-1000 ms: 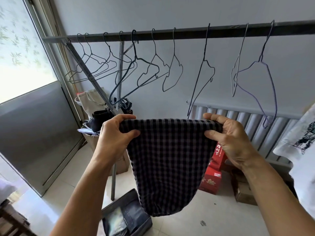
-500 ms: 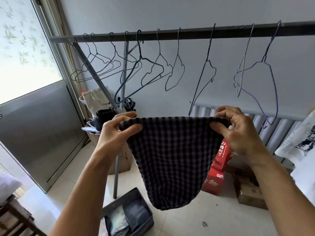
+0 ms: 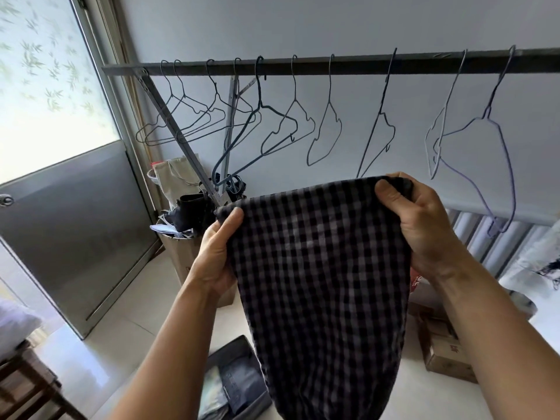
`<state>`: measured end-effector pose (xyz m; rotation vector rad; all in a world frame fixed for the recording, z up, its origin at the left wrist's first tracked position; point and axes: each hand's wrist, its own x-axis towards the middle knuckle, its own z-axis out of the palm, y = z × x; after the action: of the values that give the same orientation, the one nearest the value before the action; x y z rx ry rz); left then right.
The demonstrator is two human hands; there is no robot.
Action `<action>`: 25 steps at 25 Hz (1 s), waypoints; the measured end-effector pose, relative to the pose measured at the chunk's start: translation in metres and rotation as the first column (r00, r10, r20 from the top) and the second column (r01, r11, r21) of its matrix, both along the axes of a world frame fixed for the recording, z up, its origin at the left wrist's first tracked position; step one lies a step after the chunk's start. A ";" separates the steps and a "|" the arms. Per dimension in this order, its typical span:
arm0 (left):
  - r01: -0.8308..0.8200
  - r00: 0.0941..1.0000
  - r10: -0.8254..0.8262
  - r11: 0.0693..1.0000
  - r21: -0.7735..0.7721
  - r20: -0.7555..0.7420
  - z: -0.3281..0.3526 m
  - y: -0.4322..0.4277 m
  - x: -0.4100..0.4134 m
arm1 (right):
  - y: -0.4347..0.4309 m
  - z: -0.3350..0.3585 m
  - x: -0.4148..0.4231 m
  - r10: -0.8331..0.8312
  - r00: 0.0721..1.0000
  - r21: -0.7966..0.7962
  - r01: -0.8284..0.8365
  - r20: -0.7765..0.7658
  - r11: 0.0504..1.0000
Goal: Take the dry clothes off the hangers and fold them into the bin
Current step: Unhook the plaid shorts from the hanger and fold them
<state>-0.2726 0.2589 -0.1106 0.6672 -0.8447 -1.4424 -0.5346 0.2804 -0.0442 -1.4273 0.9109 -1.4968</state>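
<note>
You hold a dark checked cloth (image 3: 321,283) in the air below the clothes rail (image 3: 348,63), stretched between both hands by its top edge. Your left hand (image 3: 216,256) pinches the left corner: the thumb lies across the front of the fabric and the fingers are hidden behind it. Your right hand (image 3: 421,225) grasps the right corner, with the thumb pressed on the front and the fingers curled over the top edge. That corner sits higher and nearer the rail than the left one, so the top edge slopes. The rest of the cloth hangs free and narrows to a rounded end.

Bare wire hangers (image 3: 281,125) hang along the rail in a row, crowded at its left end and spaced out towards the right.

Far below the rail, on the pale floor, lies the dark bin (image 3: 230,348), partly hidden by the hanging end of the cloth. Folded clothes (image 3: 239,386) lie inside it.

Below the rail's right end a ribbed radiator (image 3: 497,241) runs along the wall, with a white printed garment (image 3: 542,262) at the frame's edge and cardboard boxes (image 3: 445,353) on the floor. Below the rail's left end stands a box stuffed with odds and ends (image 3: 181,253), and beyond it a grey door (image 3: 72,231).
</note>
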 end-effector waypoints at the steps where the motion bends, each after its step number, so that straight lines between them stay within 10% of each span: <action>1: 0.063 0.996 -0.062 0.998 0.019 -0.057 -0.007 0.001 0.000 | -0.001 0.003 0.004 0.011 1.000 0.004 -0.011 0.014 1.000; 7: 0.267 0.964 -0.264 0.956 0.124 -0.041 -0.049 0.022 -0.016 | -0.010 0.016 0.012 0.006 0.997 0.020 -0.008 0.080 1.000; 11: 0.181 0.961 -0.197 0.979 0.098 0.193 -0.042 0.024 -0.022 | -0.016 0.013 0.006 -0.013 0.992 0.080 0.003 0.124 0.997; 25: -0.039 0.986 -0.003 0.969 0.244 0.169 -0.018 0.046 0.040 | -0.047 -0.027 0.042 0.136 0.925 0.392 -0.279 0.355 0.876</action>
<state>-0.2328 0.3049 -0.1286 0.9938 -0.7920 -1.5039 -0.4929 0.2338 -0.0710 -0.8919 0.7964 -1.2132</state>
